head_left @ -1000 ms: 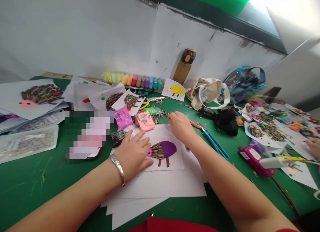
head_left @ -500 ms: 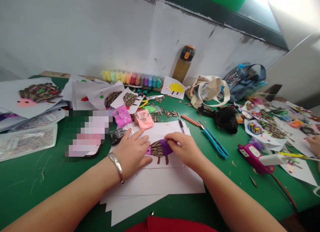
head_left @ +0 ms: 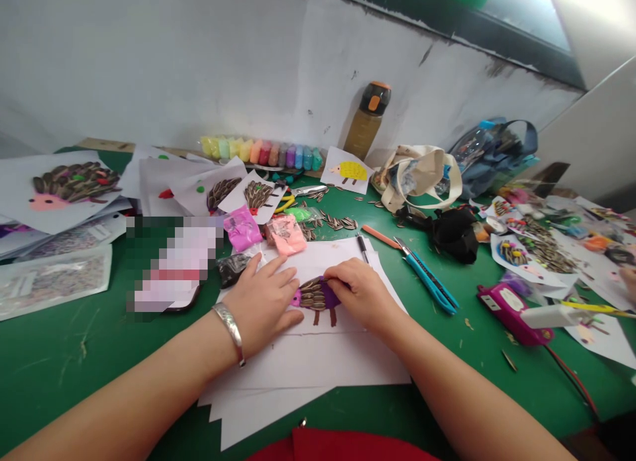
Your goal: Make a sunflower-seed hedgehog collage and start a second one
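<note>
My left hand (head_left: 265, 302) lies with fingers spread on the white paper (head_left: 342, 361), its thumb beside the pink face of a hedgehog picture. Rows of striped seeds (head_left: 312, 294) cover the front of the hedgehog's purple body (head_left: 330, 294), above two brown legs. At the purple right end, my right hand (head_left: 355, 292) is closed, thumb and index finger pinched on the body; what they hold, if anything, is hidden. Bags of pink clay (head_left: 287, 234), magenta clay (head_left: 242, 228) and black clay (head_left: 233, 269) lie just beyond my left hand.
A pen (head_left: 362, 248) and blue cutter (head_left: 428, 275) lie right of centre. Loose seeds (head_left: 340, 221), a bottle (head_left: 368, 120) and a cloth bag (head_left: 415, 176) stand or lie behind. Left is a phone (head_left: 181, 269); right are a magenta device (head_left: 514, 315) and another person's hand (head_left: 629, 279).
My right thumb and index finger have come down onto the purple body, with the fingers more curled. My left hand has stayed in place. The camera view has shifted slightly.
</note>
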